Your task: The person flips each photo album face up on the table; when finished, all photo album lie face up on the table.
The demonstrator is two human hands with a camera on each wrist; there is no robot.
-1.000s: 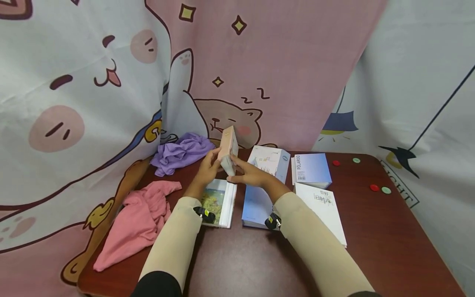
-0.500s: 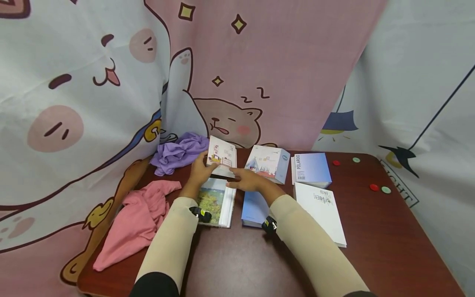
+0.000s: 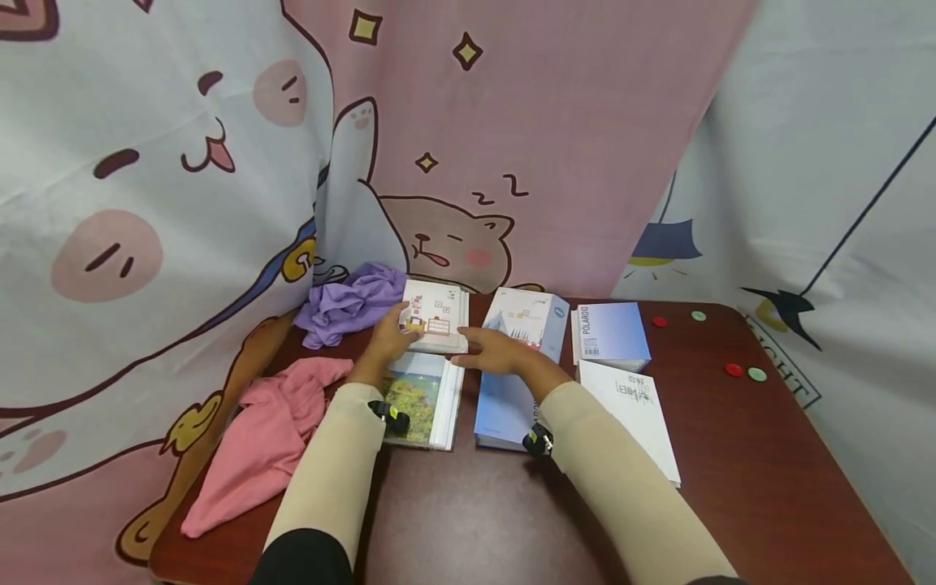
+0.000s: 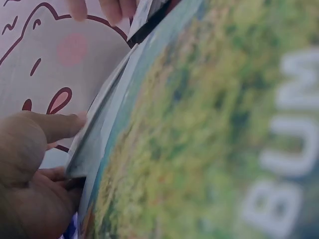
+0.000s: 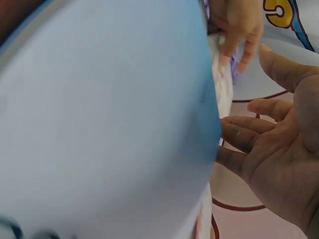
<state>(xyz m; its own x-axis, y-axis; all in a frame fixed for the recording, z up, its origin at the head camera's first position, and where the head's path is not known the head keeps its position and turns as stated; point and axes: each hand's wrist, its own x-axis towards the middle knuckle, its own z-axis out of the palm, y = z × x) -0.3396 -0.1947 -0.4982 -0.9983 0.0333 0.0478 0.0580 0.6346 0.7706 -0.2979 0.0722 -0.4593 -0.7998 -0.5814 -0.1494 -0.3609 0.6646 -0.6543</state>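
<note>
A small white photo album [image 3: 442, 309] with a drawn room on its cover lies flat at the back of the table. My left hand [image 3: 386, 345] pinches its left edge; in the left wrist view the thumb [image 4: 67, 125] is over the cover and the other fingers are low at the edge. My right hand [image 3: 504, 351] is by the album's right front corner, fingers loosely extended and palm bare in the right wrist view. Just in front lies a photo album with a tree picture [image 3: 413, 398], its lettering partly seen as "BUM" in the left wrist view.
To the right stand a white-and-blue illustrated album [image 3: 522, 313], a blue album [image 3: 504, 406], a POLAROID album [image 3: 617, 329] and a white book [image 3: 632, 414]. Pink cloth [image 3: 274, 431] and purple cloth [image 3: 354, 301] lie left. Red and green discs [image 3: 734, 370] sit far right.
The small white album was held up on edge, then tilted down with its cover showing, and now lies flat behind the tree-picture album. The right fingers have come off it.
</note>
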